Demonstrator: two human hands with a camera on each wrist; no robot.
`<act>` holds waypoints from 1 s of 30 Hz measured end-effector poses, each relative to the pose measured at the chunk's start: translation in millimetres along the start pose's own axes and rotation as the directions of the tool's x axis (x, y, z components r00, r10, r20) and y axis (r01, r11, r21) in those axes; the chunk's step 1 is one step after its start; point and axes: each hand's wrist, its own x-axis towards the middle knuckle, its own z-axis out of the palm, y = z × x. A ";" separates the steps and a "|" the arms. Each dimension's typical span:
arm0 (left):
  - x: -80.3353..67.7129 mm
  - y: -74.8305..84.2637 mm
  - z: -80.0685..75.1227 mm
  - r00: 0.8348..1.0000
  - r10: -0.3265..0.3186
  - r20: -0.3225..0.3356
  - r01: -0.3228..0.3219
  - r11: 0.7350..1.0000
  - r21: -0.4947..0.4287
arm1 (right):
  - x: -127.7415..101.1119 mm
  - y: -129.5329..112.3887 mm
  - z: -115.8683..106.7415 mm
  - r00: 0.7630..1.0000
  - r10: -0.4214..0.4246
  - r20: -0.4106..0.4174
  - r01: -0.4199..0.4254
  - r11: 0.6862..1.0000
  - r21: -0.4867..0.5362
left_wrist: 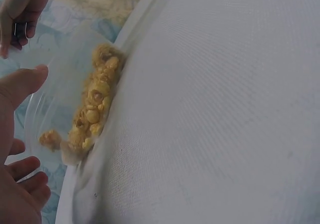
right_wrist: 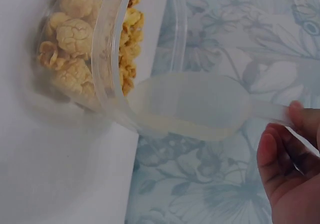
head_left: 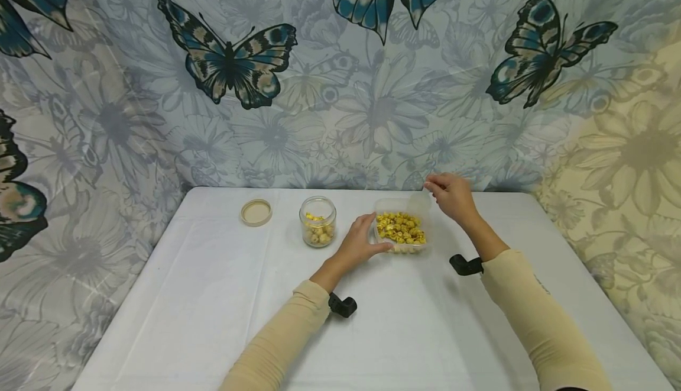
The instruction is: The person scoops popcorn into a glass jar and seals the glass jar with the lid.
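A clear plastic container (head_left: 401,249) of yellow popcorn (head_left: 400,225) stands towards the back of the white table. My left hand (head_left: 353,243) holds its left side, thumb at the front and fingers farther back. With thumb and fingertips, my right hand (head_left: 452,197) pinches the handle of a translucent plastic scoop (right_wrist: 200,102) at the container's back right. In the right wrist view the scoop's bowl hangs over the rim beside the popcorn, with no popcorn seen in it. Left of the container is an open glass jar (head_left: 318,225), partly filled with popcorn.
A round gold-coloured lid (head_left: 256,213) lies left of the jar. White cloth covers the table (head_left: 213,308). Right behind its back edge hangs a butterfly-patterned fabric backdrop (head_left: 383,125). Black wrist cameras (head_left: 343,306) stick out from both wrists.
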 end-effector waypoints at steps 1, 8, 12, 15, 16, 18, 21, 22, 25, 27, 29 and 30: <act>-0.2 -0.3 -0.2 1.000 -0.002 0.000 0.002 1.000 0.001 | 0.1 0.5 -1.0 0.999 0.010 0.033 -0.010 1.000 0.000; 0.7 -1.7 -0.8 1.000 0.004 -0.010 -0.004 1.000 0.017 | 3.0 3.2 -8.3 0.973 0.138 0.183 -0.141 0.990 0.007; 1.8 -2.0 0.6 1.000 0.007 -0.013 -0.006 0.999 0.048 | 5.1 2.1 -10.6 0.948 0.213 0.238 -0.222 0.975 0.010; 1.6 -1.1 0.5 1.000 0.006 -0.023 -0.005 0.998 0.063 | 6.0 0.0 -11.2 0.932 0.258 0.255 -0.269 0.963 0.010; 1.3 -0.7 0.7 1.000 0.006 -0.026 -0.004 0.998 0.061 | 5.4 0.3 -11.4 0.930 0.268 0.252 -0.279 0.960 0.009; 1.1 0.0 1.1 1.000 0.005 -0.031 -0.004 0.998 0.056 | 3.2 1.3 -11.2 0.928 0.292 0.230 -0.303 0.953 0.016; 1.7 0.4 1.8 0.999 0.007 -0.035 -0.005 0.998 0.063 | -2.3 4.7 -10.1 0.925 0.344 0.159 -0.356 0.933 0.054; 1.9 0.4 2.2 0.999 0.007 -0.035 -0.005 0.998 0.065 | -4.5 6.6 -9.2 0.923 0.363 0.130 -0.374 0.925 0.068; 2.6 0.3 3.3 0.999 0.009 -0.035 -0.006 0.997 0.082 | -11.5 11.6 -5.9 0.904 0.422 0.074 -0.428 0.893 0.135; 2.6 0.3 3.5 0.999 0.010 -0.038 -0.006 0.996 0.089 | -15.6 14.7 -2.9 0.890 0.452 0.064 -0.456 0.872 0.178; 2.6 0.4 3.4 0.999 0.010 -0.040 -0.006 0.996 0.094 | -19.5 15.9 0.5 0.874 0.482 0.059 -0.482 0.848 0.220; 2.5 0.4 3.3 0.999 0.010 -0.041 -0.006 0.995 0.097 | -21.6 16.3 2.4 0.864 0.501 0.054 -0.498 0.833 0.241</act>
